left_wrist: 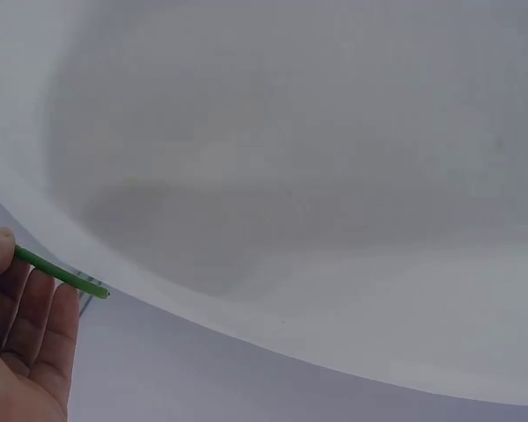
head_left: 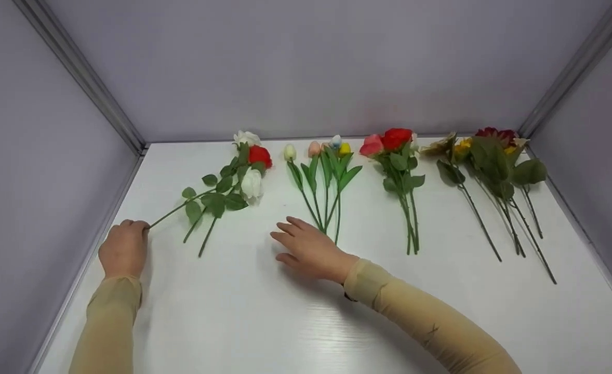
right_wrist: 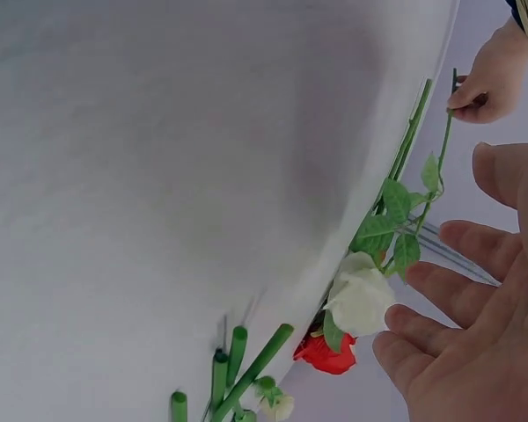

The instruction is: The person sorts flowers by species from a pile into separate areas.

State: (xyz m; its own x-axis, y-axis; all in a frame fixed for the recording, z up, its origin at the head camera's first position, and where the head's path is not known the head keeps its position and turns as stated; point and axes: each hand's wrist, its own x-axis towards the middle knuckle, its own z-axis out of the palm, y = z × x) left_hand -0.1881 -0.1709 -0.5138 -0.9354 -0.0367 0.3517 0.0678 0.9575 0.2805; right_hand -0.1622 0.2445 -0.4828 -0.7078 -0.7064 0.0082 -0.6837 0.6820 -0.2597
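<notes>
My left hand (head_left: 124,248) pinches the lower end of a rose stem (head_left: 173,212) at the left of the table. In the left wrist view, the green stem (left_wrist: 62,275) lies between thumb and fingers. That stem runs into a group with a red rose (head_left: 260,156) and two white roses (head_left: 251,184); leaves hide which bloom it bears. Two other stems of the group rest on the table. My right hand (head_left: 311,252), fingers spread and holding nothing, is just in front of the tulip stems (head_left: 328,223). The right wrist view shows its palm (right_wrist: 475,343) beside the white rose (right_wrist: 361,294).
Several tulips (head_left: 314,150) lie at the middle back. Right of them is a bunch of red and pink roses (head_left: 397,139). Darker flowers (head_left: 495,136) with long stems lie at the far right. Grey panels (head_left: 332,67) enclose the white table (head_left: 223,322).
</notes>
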